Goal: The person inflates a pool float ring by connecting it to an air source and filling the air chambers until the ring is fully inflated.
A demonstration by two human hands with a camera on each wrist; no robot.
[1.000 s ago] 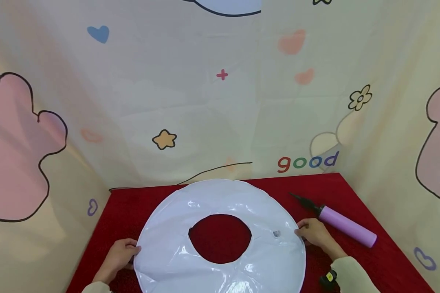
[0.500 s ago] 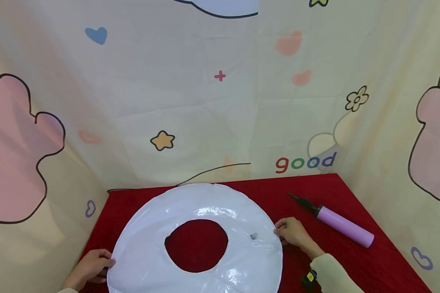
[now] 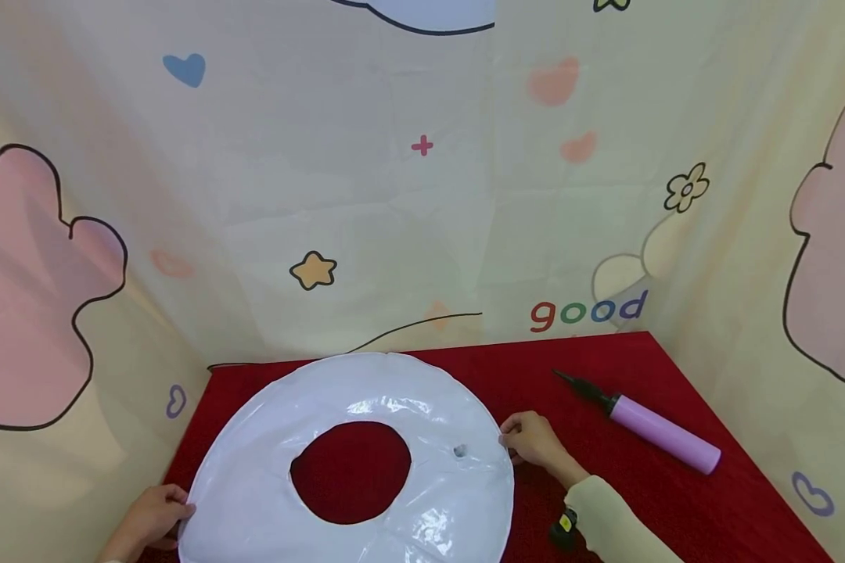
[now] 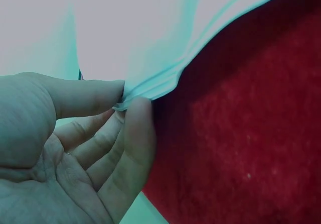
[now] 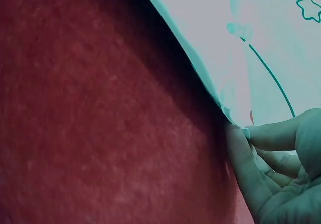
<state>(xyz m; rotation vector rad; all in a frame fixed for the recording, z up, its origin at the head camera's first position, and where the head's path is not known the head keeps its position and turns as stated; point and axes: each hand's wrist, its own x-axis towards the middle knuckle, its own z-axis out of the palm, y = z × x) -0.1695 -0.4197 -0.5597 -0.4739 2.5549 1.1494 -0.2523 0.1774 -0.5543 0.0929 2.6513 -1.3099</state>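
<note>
A white inflatable swim ring with a hole in its middle lies over the red cloth, its near edge cut off by the head view. My left hand pinches its left rim; in the left wrist view, thumb and index finger grip the creased edge of the ring. On the opposite side my right hand pinches the right rim between thumb and fingers, as the right wrist view also shows. A small clear valve sits on the ring near the right hand.
A purple hand pump with a black nozzle lies on the red cloth to the right. Printed curtains stand behind and at both sides of the table. A dark strapped device sits at my right wrist.
Both hands have moved left together, carrying the ring with them across the red cloth. Their pinch on its rim has stayed. The pump lies where it was.
</note>
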